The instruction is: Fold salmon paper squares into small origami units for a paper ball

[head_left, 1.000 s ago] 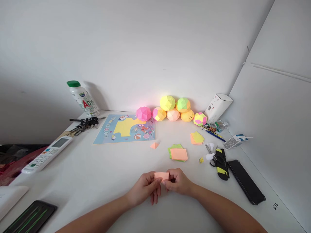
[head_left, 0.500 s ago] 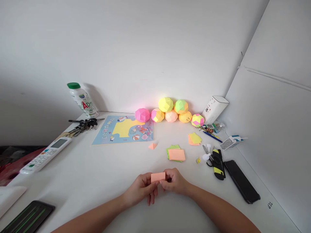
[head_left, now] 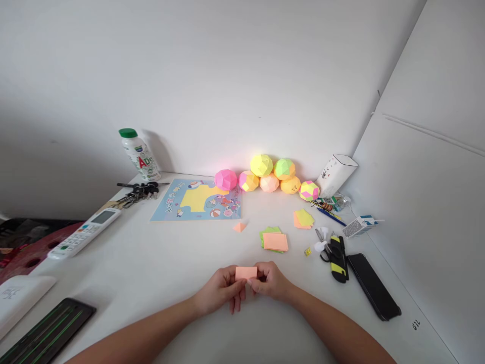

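Note:
Between my two hands is a small peach sticky note (head_left: 246, 273), held flat with its long side across. My left hand (head_left: 222, 289) pinches its left end, and my right hand (head_left: 272, 282) grips the right end, both thumbs along the lower edge. Beyond the hands lies a stack of peach and green paper slips (head_left: 275, 241). A small folded peach paper piece (head_left: 239, 227) sits to its left. Farther right is a pair of yellow and peach sheets (head_left: 303, 218).
Faceted paper balls (head_left: 269, 182) are piled against the wall. A blue picture board (head_left: 170, 210), a bottle (head_left: 140, 156), keys (head_left: 142, 191) and a remote control (head_left: 85, 232) are on the left. Scissors (head_left: 325, 253), a utility knife (head_left: 338, 265) and a black phone-like object (head_left: 373, 285) lie right.
The camera view has shifted slightly, so the table things appear a little displaced. Both hands keep their hold on the peach note, its visible face now looking slightly shorter.

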`<state>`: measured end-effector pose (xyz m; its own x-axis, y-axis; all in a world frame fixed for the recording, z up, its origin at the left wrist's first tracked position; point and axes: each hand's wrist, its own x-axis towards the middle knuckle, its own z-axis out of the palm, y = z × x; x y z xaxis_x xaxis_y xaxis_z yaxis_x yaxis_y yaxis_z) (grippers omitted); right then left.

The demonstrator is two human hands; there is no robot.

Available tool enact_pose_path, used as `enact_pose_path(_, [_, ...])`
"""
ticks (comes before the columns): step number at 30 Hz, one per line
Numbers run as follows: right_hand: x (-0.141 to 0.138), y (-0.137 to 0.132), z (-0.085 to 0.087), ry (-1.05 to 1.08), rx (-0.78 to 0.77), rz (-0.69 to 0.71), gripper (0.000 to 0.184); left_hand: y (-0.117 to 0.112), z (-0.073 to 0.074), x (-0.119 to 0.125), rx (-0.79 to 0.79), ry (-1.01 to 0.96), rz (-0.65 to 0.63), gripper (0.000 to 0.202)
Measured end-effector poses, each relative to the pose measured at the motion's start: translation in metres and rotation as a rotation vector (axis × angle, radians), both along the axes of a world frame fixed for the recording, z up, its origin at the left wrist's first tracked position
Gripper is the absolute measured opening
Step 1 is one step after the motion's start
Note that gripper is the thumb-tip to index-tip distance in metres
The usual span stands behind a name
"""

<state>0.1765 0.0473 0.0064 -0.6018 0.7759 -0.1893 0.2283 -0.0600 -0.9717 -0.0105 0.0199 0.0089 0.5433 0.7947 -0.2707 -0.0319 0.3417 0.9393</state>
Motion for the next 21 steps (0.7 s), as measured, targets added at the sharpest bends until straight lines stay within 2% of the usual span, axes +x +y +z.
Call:
enact_pose_path(6, [-0.0021, -0.0014, 0.0026, -0.019, 0.069, 0.015, 0.005, -0.0002, -0.0041, 0.0006, 0.009, 0.015, 0.022, 0.035])
enact_pose_path(12, [-0.0059, -0.0042, 0.0001, -0.094, 0.146, -0.053, 0.004, 0.0010, -0.0007, 0.0027, 0.004, 0.040, 0.020, 0.035])
enact_pose_path(21, [-0.0019, -0.0011, 0.0078, -0.037, 0.008, -0.079, 0.007, 0.0035, 0.0020, 0.0019, -0.019, -0.026, 0.034, 0.034])
